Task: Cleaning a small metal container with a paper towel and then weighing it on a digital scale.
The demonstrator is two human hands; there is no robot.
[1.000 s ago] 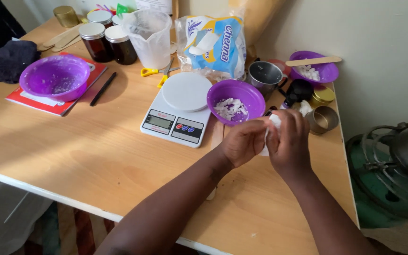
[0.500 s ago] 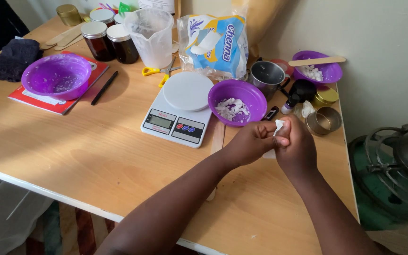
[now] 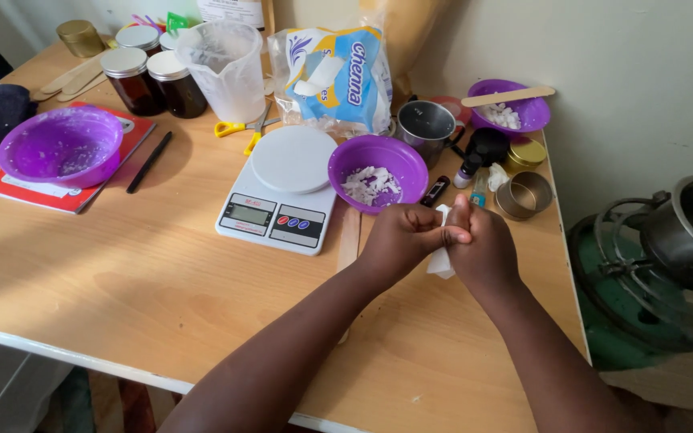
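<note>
**Packages, labels and screen on the table**

A soft plastic pack [image 3: 326, 72], blue and white with a touch of yellow, is leaning at the back of the table, just behind the white scale [image 3: 281, 192]. The scale's small grey screen [image 3: 249, 215] is sitting on its front edge, a rectangle, with round red and blue buttons [image 3: 292, 222] beside it. A white label [image 3: 230, 10] is showing at the top edge, behind the clear jug [image 3: 222, 68]
</note>
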